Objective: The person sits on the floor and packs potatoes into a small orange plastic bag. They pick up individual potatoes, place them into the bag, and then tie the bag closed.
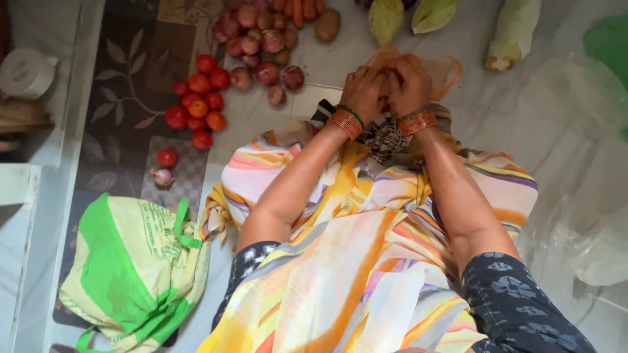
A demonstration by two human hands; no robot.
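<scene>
In the head view, tomatoes [198,103], onions [256,40] and carrots [299,9] already lie sorted in heaps on the floor [556,131], while the left hand [362,88] and right hand [409,82], fingers clamped together, grip a thin orange plastic bag [445,72] just beyond the knees, apparently mid-unpacking.

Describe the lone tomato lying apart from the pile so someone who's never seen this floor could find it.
Start at the green and yellow cloth bag at lower left. Just above it, on the patterned mat, lies one small red tomato, well below the tomato pile. It sits alone, with only a pale purplish onion beside it, which is duller and has a papery skin.
</scene>
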